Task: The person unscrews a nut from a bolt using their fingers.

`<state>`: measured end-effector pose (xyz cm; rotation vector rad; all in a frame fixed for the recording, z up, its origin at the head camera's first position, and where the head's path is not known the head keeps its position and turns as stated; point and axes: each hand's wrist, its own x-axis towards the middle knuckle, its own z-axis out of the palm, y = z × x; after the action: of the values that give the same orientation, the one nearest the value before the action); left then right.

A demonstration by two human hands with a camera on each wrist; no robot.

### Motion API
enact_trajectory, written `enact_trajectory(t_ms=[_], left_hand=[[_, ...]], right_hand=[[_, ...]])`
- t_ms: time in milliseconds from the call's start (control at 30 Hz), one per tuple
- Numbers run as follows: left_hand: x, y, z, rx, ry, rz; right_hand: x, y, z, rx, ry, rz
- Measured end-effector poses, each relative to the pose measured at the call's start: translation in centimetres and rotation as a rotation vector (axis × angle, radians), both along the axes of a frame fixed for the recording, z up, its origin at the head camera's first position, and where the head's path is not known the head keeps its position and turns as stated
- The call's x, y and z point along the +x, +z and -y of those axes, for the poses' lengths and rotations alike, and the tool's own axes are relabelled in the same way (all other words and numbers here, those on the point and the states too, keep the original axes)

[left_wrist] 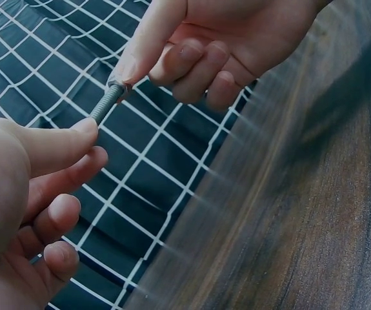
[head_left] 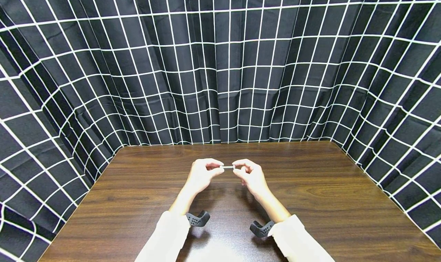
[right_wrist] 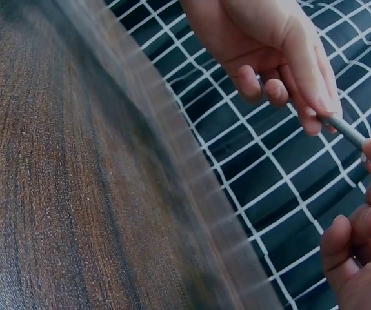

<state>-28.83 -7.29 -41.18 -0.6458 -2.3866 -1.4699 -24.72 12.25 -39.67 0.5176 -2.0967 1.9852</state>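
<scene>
A thin grey bolt (head_left: 228, 167) is held level above the table, between the fingertips of both hands. Its threaded shank (left_wrist: 108, 103) shows clearly in the left wrist view. My left hand (head_left: 202, 175) pinches one end of it between thumb and forefinger. The other end, where a wider rim that looks like a nut or head (left_wrist: 117, 84) is partly covered, sits in the pinch of my right hand (head_left: 253, 177). The remaining fingers of both hands are bent and do not touch the bolt. Skin hides both tips of the bolt.
Beneath the hands lies a brown wood-grain table (head_left: 138, 185). A black curtain with a white grid (head_left: 220, 70) hangs behind its far edge and along both sides. Dark wrist mounts (head_left: 198, 218) sit on both forearms, next to white sleeves (head_left: 165, 235).
</scene>
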Motion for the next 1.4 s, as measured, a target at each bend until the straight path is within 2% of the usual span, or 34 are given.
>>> enact_trajectory(t_ms=[200, 433, 600, 833, 967, 1067, 1200, 1400], left_hand=[[0.2, 0.2, 0.0, 0.010, -0.006, 0.013], [0.0, -0.1, 0.0, 0.017, -0.005, 0.013], [0.2, 0.3, 0.0, 0.010, -0.006, 0.023], [0.1, 0.3, 0.1, 0.007, -0.008, 0.006], [0.1, 0.2, 0.1, 0.007, -0.006, 0.004], [0.1, 0.1, 0.1, 0.008, -0.005, 0.005], [0.2, 0.2, 0.0, 0.012, -0.010, -0.002], [0.4, 0.4, -0.1, -0.007, -0.011, -0.018]], right_hand=[[0.0, -0.1, -0.1, 0.011, 0.004, -0.025], [-0.1, -0.1, -0.1, 0.018, 0.000, -0.040], [0.0, -0.1, 0.0, 0.018, -0.009, -0.051], [0.1, 0.1, 0.1, 0.016, -0.018, -0.060], [-0.1, -0.1, 0.0, -0.012, 0.004, -0.071], [-0.7, -1.0, -0.1, -0.045, 0.010, -0.042], [-1.6, -2.2, -0.1, -0.034, -0.030, 0.011], [-1.9, -2.5, 0.0, 0.027, -0.052, 0.055]])
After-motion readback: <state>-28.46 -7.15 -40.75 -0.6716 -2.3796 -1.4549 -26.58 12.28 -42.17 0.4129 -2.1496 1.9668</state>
